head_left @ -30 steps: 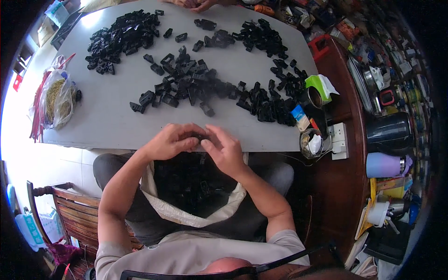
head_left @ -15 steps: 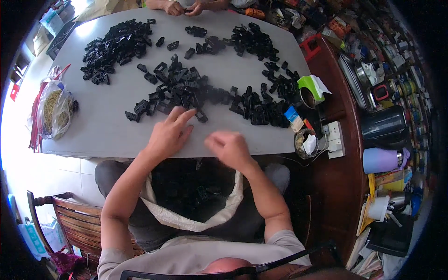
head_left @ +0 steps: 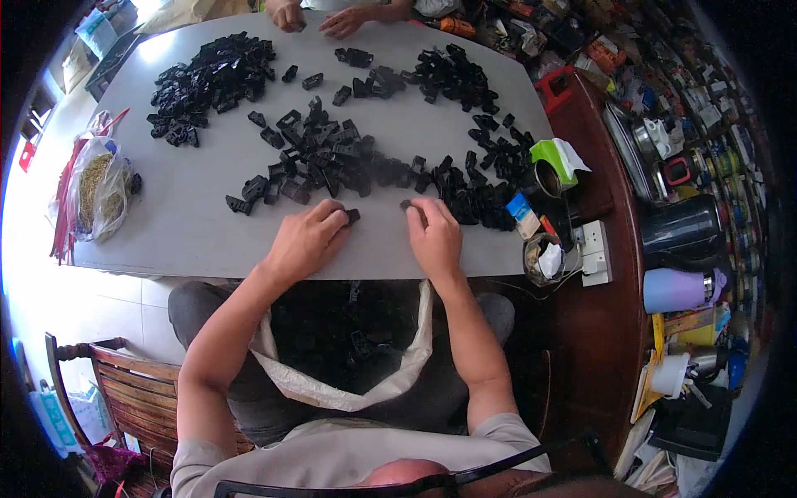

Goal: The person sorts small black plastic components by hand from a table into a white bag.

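Observation:
My left hand (head_left: 309,239) rests at the near side of the table with its fingers closed on a small black plastic part (head_left: 353,216). To its right, my right hand (head_left: 435,237) pinches another small dark part (head_left: 406,205) between thumb and fingers. Just beyond my left hand spreads a loose heap of black plastic parts (head_left: 320,145). A second heap (head_left: 469,195) lies beside my right hand. Below the table edge, an open white sack (head_left: 332,397) on my lap holds more black parts, dim in the shadow.
Further heaps of black parts lie at the far left (head_left: 212,83) and far right (head_left: 452,75) of the grey table (head_left: 191,224). Across it are another person's hands (head_left: 344,21). A plastic bag (head_left: 98,195) stands left; a tissue box (head_left: 554,158) and power strip (head_left: 594,249) stand right.
My left hand has drawn back slightly from the heap with a black part in it. My right hand has moved up and right, holding a small part. The other person's hands have parted.

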The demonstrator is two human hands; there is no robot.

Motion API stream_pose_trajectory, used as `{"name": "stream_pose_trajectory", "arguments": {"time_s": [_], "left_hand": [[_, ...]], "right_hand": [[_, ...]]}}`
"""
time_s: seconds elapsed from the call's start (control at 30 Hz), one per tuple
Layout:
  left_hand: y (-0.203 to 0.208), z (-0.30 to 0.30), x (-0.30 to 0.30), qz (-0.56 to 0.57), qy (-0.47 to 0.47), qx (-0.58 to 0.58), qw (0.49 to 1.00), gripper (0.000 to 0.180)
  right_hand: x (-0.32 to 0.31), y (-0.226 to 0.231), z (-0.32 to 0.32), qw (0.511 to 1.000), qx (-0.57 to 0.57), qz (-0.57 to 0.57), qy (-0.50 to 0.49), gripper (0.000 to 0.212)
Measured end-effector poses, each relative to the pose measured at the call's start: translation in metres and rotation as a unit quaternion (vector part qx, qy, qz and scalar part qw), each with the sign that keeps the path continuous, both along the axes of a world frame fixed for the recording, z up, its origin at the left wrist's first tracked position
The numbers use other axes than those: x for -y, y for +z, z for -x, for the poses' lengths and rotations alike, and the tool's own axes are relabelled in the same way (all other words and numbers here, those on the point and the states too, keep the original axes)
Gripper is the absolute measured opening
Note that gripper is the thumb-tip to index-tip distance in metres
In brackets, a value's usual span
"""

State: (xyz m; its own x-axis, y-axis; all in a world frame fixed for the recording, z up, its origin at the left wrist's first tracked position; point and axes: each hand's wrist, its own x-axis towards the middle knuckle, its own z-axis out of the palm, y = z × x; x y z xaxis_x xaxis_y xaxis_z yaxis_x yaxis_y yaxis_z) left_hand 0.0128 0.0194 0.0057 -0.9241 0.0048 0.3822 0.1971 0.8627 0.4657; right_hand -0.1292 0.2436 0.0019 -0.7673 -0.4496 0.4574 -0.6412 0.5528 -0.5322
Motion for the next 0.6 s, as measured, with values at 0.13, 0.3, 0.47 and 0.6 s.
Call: {"name": "stream_pose_trajectory", "arguments": {"time_s": [0.13, 0.3, 0.47, 0.6], "left_hand": [[0.005, -0.003, -0.003, -0.087, 0.028, 0.012, 0.996, 0.025], [0.009, -0.007, 0.007, -0.158, 0.056, 0.091, 0.982, 0.034], [0.013, -0.009, 0.001, -0.172, 0.018, 0.048, 0.984, 0.039], [0.022, -0.011, -0.009, -0.257, -0.013, 0.147, 0.955, 0.039]], "right_hand": [[-0.003, -0.001, 0.003, 0.999, -0.015, 0.03, 0.032, 0.019], [-0.002, 0.012, -0.01, 1.0, -0.009, -0.012, 0.016, 0.02], [-0.003, 0.011, -0.022, 0.998, -0.016, -0.041, 0.049, 0.024], [0.009, 0.025, -0.052, 0.975, -0.005, 0.091, 0.203, 0.034]]}}
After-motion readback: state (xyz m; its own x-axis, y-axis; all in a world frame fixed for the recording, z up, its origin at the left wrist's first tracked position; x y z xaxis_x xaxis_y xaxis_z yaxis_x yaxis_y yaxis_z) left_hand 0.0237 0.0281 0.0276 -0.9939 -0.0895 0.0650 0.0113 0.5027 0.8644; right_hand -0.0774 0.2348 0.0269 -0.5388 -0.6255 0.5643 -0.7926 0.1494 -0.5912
